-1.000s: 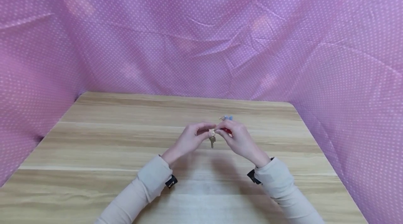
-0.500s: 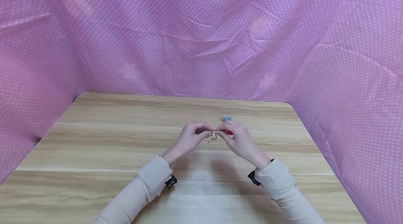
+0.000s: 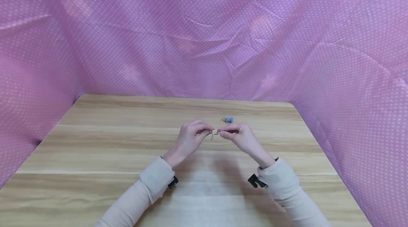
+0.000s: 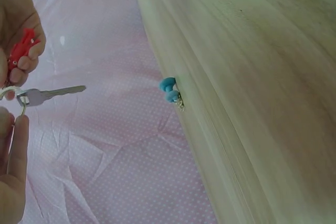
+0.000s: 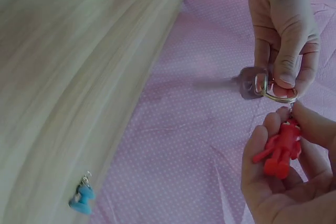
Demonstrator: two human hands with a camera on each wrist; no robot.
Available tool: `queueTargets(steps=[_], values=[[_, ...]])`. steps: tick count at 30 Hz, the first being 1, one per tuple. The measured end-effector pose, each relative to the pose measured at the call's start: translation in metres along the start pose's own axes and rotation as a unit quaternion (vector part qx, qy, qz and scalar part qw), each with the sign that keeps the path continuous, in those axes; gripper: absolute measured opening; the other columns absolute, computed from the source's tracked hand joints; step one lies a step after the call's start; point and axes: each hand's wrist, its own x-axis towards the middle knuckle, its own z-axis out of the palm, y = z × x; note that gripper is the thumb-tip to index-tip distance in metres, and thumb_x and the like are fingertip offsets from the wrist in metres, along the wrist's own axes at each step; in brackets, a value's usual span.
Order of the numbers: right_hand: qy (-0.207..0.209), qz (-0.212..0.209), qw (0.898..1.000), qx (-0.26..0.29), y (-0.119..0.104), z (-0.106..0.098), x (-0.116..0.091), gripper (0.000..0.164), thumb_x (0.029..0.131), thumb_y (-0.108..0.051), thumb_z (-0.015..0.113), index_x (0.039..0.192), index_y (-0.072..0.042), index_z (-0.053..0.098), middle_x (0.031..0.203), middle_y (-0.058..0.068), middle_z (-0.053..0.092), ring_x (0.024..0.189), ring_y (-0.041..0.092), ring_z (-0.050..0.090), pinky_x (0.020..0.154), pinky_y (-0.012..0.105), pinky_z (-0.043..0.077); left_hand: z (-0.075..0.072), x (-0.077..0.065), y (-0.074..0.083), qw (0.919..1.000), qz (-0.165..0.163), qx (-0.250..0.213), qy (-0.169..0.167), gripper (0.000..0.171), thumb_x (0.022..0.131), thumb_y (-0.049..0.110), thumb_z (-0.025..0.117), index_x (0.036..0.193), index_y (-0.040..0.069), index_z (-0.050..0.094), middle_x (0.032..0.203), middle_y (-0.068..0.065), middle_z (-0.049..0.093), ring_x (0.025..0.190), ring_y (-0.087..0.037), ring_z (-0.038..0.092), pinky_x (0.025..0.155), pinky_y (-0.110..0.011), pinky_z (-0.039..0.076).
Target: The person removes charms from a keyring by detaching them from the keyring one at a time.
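Observation:
Both hands meet over the table around one gold key ring (image 5: 279,98). My left hand (image 3: 190,137) pinches the ring between thumb and fingers. A metal key (image 4: 55,94) is threaded on the ring and sticks out sideways in the wrist views. A small red figure charm (image 5: 283,148) hangs from the ring by a short chain. My right hand (image 3: 243,138) holds this charm, with its thumb at the chain and the figure lying against curled fingers. In the head view the right hand hides the charm.
A blue charm (image 3: 229,119) with a gold chain lies on the wooden table (image 3: 127,113) just beyond the right hand. Pink dotted cloth (image 3: 159,60) surrounds the table at the back and sides. A black strap (image 3: 256,181) shows at the right wrist.
The key hung down between the hands and has turned, now looking shorter. The right-hand fingers have shifted, and the red charm has gone out of sight in the head view.

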Motion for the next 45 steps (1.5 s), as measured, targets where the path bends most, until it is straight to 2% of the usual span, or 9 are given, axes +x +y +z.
queueTargets(steps=[5,11,14,18,23,27,34,39,45], values=[[0.018,-0.039,0.999,-0.031,-0.003,0.002,-0.001,0.016,0.083,-0.015,0.067,0.095,-0.007,0.072,0.095,0.009,0.070,0.078,0.011,0.062,0.066,0.021,0.053,-0.001,0.000,0.001,0.9997,0.009,-0.003,0.022,0.008,0.080,-0.001,0.066,0.086,0.002,0.070,0.084,-0.008,0.070,0.075,-0.014,0.066,0.069,-0.015,0.054],[0.036,-0.067,0.997,-0.033,-0.005,0.004,-0.002,0.014,0.083,-0.015,0.067,0.093,-0.006,0.072,0.092,0.010,0.070,0.078,0.014,0.064,0.065,0.019,0.053,-0.003,0.000,0.003,0.9983,-0.016,-0.038,0.041,0.008,0.080,0.000,0.066,0.086,0.003,0.071,0.086,-0.008,0.070,0.075,-0.016,0.067,0.067,-0.017,0.055],[0.045,-0.074,0.996,-0.031,-0.005,0.004,-0.002,0.014,0.083,-0.014,0.068,0.092,-0.004,0.072,0.090,0.010,0.070,0.077,0.014,0.064,0.065,0.019,0.053,-0.008,0.002,0.017,0.9969,-0.031,-0.053,0.050,0.006,0.080,-0.004,0.065,0.084,-0.003,0.069,0.083,-0.013,0.070,0.075,-0.022,0.067,0.067,-0.021,0.056],[0.056,-0.077,0.995,-0.029,-0.005,0.004,-0.001,0.012,0.082,-0.012,0.068,0.090,-0.004,0.072,0.088,0.009,0.070,0.074,0.012,0.063,0.064,0.019,0.053,-0.011,0.004,0.028,0.9927,-0.071,-0.081,0.055,0.006,0.078,-0.008,0.065,0.084,-0.008,0.068,0.084,-0.019,0.069,0.076,-0.028,0.067,0.070,-0.025,0.057],[0.056,-0.080,0.995,-0.027,-0.004,0.005,-0.001,0.010,0.082,-0.012,0.068,0.089,-0.006,0.072,0.086,0.008,0.070,0.069,0.008,0.060,0.060,0.019,0.051,-0.001,0.000,0.005,0.9795,-0.146,-0.123,0.064,0.010,0.079,0.001,0.068,0.088,-0.002,0.069,0.086,-0.014,0.070,0.078,-0.020,0.067,0.071,-0.020,0.055],[0.060,-0.076,0.995,-0.023,0.000,0.004,-0.001,0.013,0.082,-0.012,0.068,0.090,-0.003,0.071,0.087,0.010,0.070,0.068,0.009,0.058,0.057,0.018,0.048,0.001,0.001,0.006,0.9692,-0.183,-0.151,0.064,0.012,0.080,0.006,0.069,0.090,0.000,0.070,0.086,-0.012,0.070,0.076,-0.011,0.066,0.069,-0.023,0.055],[0.060,-0.063,0.996,-0.027,-0.001,0.003,0.000,0.012,0.083,-0.012,0.067,0.090,-0.003,0.070,0.084,0.010,0.069,0.067,0.011,0.057,0.056,0.018,0.046,0.002,0.002,0.008,0.9639,-0.198,-0.170,0.051,0.015,0.083,0.005,0.065,0.097,-0.001,0.068,0.088,-0.013,0.070,0.079,-0.012,0.067,0.073,-0.026,0.056],[0.047,-0.043,0.998,-0.020,-0.005,0.002,0.000,0.011,0.085,-0.013,0.064,0.090,-0.004,0.068,0.079,0.009,0.066,0.067,0.014,0.056,0.053,0.018,0.044,0.000,0.000,0.009,0.9735,-0.182,-0.138,0.003,0.024,0.087,0.005,0.060,0.110,0.007,0.065,0.098,-0.009,0.067,0.087,-0.016,0.065,0.079,-0.021,0.054],[0.041,-0.028,0.999,-0.007,-0.005,0.002,-0.001,0.012,0.086,-0.013,0.063,0.091,-0.003,0.067,0.078,0.008,0.066,0.067,0.014,0.057,0.054,0.019,0.043,0.001,0.000,0.012,0.9816,-0.150,-0.115,-0.023,0.016,0.087,0.009,0.061,0.102,0.007,0.068,0.100,-0.006,0.066,0.086,-0.016,0.065,0.078,-0.021,0.054]])
